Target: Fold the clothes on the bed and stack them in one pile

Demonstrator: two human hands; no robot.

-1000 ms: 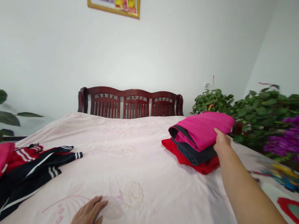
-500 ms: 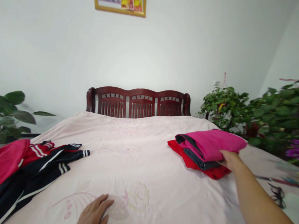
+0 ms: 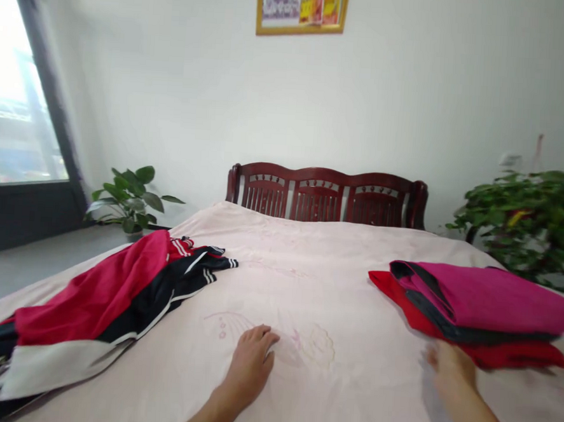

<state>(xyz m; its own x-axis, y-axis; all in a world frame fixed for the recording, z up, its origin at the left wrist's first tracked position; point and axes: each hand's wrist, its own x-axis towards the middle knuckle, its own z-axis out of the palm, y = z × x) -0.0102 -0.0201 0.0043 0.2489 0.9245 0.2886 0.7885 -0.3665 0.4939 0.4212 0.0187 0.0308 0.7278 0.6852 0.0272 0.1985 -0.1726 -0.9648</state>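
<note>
My left hand [image 3: 254, 357] lies on the pale pink bedsheet [image 3: 294, 396], fingers loosely stretched out and holding nothing. Just in front of the folded stack is my right hand [image 3: 452, 368], blurred by motion; its fingers look loosely apart, and I see nothing in them. A magenta folded garment [image 3: 487, 297] tops that stack, over a dark grey folded garment [image 3: 447, 324] and a red folded garment [image 3: 516, 356]. To the left, an unfolded tracksuit garment [image 3: 109, 289] in pinkish red, navy and white is spread along the bed, its striped cuffs pointing away from me.
Beyond the bed stands a dark red wooden bench back [image 3: 319, 194] against the wall. Potted plants grow at the left [image 3: 130, 195] and the right [image 3: 530, 220]. A framed picture [image 3: 301, 8] hangs above. At far left is a dark-framed glass door [image 3: 26, 93].
My view has turned left, bringing the whole tracksuit garment and the door into sight. My right hand has let go of the stack's edge and moved off it. My left hand still rests on the sheet.
</note>
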